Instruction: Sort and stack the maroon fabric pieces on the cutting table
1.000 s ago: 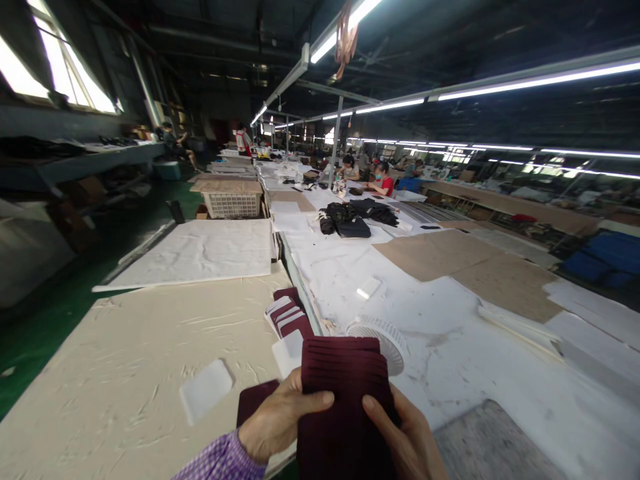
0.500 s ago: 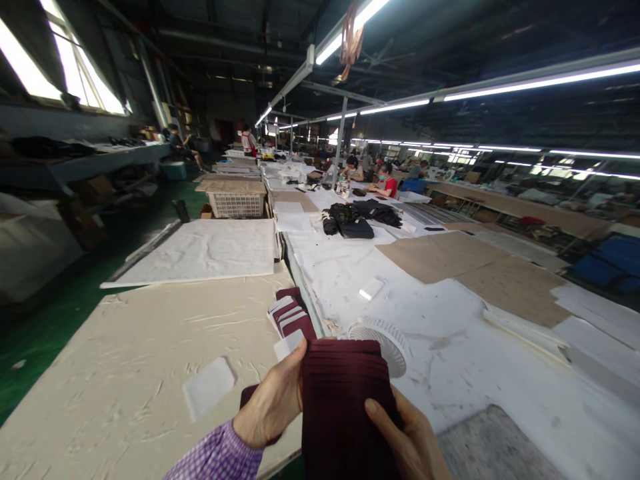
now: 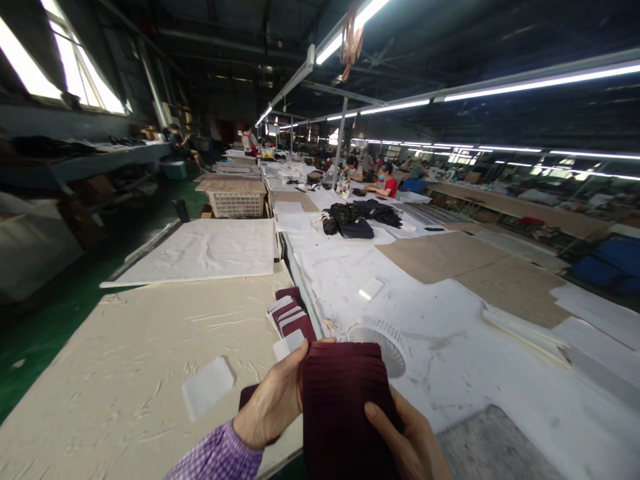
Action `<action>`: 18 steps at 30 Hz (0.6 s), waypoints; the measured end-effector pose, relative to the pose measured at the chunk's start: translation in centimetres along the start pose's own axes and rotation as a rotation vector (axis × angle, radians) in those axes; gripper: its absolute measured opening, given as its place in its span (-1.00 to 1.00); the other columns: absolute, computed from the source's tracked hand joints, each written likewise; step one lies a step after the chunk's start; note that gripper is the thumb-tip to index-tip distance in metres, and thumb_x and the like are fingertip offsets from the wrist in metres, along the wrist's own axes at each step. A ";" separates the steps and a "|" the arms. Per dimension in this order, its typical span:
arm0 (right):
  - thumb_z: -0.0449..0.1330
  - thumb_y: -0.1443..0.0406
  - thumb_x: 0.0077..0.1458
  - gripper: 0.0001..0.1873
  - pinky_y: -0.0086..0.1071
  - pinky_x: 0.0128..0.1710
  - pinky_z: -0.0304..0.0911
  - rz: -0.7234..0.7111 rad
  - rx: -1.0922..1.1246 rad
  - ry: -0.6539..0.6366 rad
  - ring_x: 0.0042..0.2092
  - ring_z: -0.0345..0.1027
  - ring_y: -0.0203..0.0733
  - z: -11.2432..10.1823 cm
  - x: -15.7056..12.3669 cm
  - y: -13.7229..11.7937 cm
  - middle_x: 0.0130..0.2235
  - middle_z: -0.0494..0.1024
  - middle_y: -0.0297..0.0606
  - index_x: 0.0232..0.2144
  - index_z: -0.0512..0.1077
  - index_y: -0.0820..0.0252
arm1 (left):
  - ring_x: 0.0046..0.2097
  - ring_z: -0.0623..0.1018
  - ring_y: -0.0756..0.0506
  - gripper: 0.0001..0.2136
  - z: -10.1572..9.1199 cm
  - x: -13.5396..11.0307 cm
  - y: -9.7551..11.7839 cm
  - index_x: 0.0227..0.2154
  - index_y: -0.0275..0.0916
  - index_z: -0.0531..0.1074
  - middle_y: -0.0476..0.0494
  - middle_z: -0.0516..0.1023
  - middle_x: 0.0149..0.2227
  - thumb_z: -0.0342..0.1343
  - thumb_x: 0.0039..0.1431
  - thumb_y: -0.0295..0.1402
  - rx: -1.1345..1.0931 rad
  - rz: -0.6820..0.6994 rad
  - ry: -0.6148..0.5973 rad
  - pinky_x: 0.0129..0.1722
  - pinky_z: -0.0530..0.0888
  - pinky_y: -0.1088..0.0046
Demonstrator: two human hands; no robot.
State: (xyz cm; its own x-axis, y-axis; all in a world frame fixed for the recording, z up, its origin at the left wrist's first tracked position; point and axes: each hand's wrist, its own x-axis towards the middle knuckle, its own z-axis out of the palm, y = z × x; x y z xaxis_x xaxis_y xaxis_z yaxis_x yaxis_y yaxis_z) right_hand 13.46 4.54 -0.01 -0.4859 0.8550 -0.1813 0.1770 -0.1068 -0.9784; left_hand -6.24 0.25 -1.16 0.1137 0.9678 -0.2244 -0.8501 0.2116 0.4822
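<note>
Between my hands is a stack of dark maroon fabric pieces point(image 3: 345, 413), its upper edges fanned in thin steps. My left hand point(image 3: 277, 393), below a purple checked cuff, grips the stack's left side near the top. On the right edge my right hand point(image 3: 407, 433) is closed around it, thumb lying on the front face. Beyond the left hand, maroon pieces with white backing point(image 3: 290, 313) lie in a pile at the table's edge. A white rounded card point(image 3: 209, 388) rests on the cream cover, and another white piece point(image 3: 290, 345) sits just above my left thumb.
A white round fan point(image 3: 383, 343) stands just behind the stack. Further off are a small white box point(image 3: 371, 289), black folded garments point(image 3: 355, 220), brown paper sheets point(image 3: 443, 255) and a plastic crate point(image 3: 237, 203). A person in red point(image 3: 386, 181) sits along the table.
Hardly anything differs. The maroon stack's top edges have shifted down very slightly, and both hands keep the same hold.
</note>
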 end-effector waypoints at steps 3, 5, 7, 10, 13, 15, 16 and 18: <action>0.19 0.06 0.03 -0.50 -0.10 0.08 0.20 -0.009 0.015 -0.009 0.05 0.31 0.14 -0.1 0.1 0.4 0.00 0.50 -0.11 -0.04 0.45 0.21 | 0.07 0.43 -0.26 -0.56 -0.1 0.0 0.0 0.03 -0.34 0.35 -0.32 0.48 0.02 -0.05 0.21 -0.14 0.018 -0.010 -0.018 0.14 0.25 0.14; 0.18 0.06 0.03 -0.51 -0.10 0.10 0.17 -0.008 0.027 -0.008 0.05 0.31 0.13 -0.1 0.0 0.3 0.01 0.49 -0.11 -0.03 0.44 0.20 | 0.10 0.41 -0.29 -0.52 0.0 -0.1 0.0 0.04 -0.34 0.34 -0.33 0.46 0.04 -0.07 0.21 -0.08 0.033 -0.009 -0.042 0.14 0.25 0.11; 0.19 0.05 0.02 -0.50 -0.12 0.09 0.19 -0.001 0.055 0.006 0.04 0.32 0.12 0.0 -0.1 -0.1 0.00 0.50 -0.12 -0.04 0.44 0.19 | 0.12 0.38 -0.31 -0.52 0.0 -0.3 -0.2 0.04 -0.33 0.34 -0.34 0.44 0.06 -0.02 0.18 -0.09 0.076 0.030 -0.077 0.14 0.25 0.10; 0.20 0.04 0.00 -0.52 -0.15 0.07 0.22 -0.002 0.113 0.030 0.02 0.33 0.12 0.3 -0.1 -0.9 -0.05 0.54 -0.14 -0.10 0.48 0.20 | 0.10 0.40 -0.33 -0.53 -0.2 -0.6 -1.0 0.02 -0.30 0.36 -0.32 0.44 0.07 0.23 0.01 -0.33 0.212 0.117 -0.139 0.11 0.29 0.10; 0.23 0.06 -0.01 -0.59 -0.16 0.06 0.22 -0.007 0.127 0.031 0.01 0.34 0.10 0.6 0.0 -1.3 -0.08 0.55 -0.15 -0.17 0.50 0.19 | 0.00 0.49 -0.27 -0.59 -0.4 -0.4 -2.1 -0.06 -0.25 0.42 -0.26 0.52 -0.02 0.25 -0.04 -0.50 0.283 0.176 -0.085 0.05 0.36 0.15; 0.25 0.06 -0.05 -0.61 -0.15 -0.01 0.28 0.008 0.127 0.057 -0.04 0.38 0.10 0.7 0.1 -1.2 -0.13 0.57 -0.15 -0.23 0.49 0.19 | -0.06 0.53 -0.22 -0.68 -0.4 -0.3 -2.5 -0.12 -0.24 0.46 -0.22 0.58 -0.10 0.21 0.01 -0.51 0.268 0.188 -0.024 0.02 0.38 0.19; 0.27 0.06 -0.07 -0.60 -0.16 -0.07 0.33 0.021 0.143 0.081 -0.08 0.40 0.09 0.7 0.1 -1.2 -0.18 0.58 -0.15 -0.24 0.47 0.18 | -0.08 0.54 -0.21 -0.70 -0.5 -0.2 -2.5 -0.13 -0.25 0.47 -0.22 0.59 -0.13 0.20 0.02 -0.51 0.261 0.180 -0.013 0.01 0.39 0.20; 0.30 0.06 -0.11 -0.53 -0.19 -0.23 0.39 0.047 0.197 0.125 -0.19 0.45 0.04 0.6 0.1 -1.2 -0.26 0.59 -0.18 -0.16 0.40 0.13 | -0.09 0.55 -0.22 -0.69 -0.5 -0.1 -2.4 -0.13 -0.26 0.47 -0.23 0.59 -0.13 0.21 0.00 -0.54 0.260 0.144 -0.024 -0.01 0.40 0.20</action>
State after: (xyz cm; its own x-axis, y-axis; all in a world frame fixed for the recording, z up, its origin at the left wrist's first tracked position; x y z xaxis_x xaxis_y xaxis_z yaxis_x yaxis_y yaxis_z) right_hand 12.64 4.43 1.13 -0.3692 0.9016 -0.2252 0.0202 -0.2345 -0.9719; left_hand -4.50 -0.44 -2.66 0.0163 0.9926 -0.1199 -0.6981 0.0972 0.7094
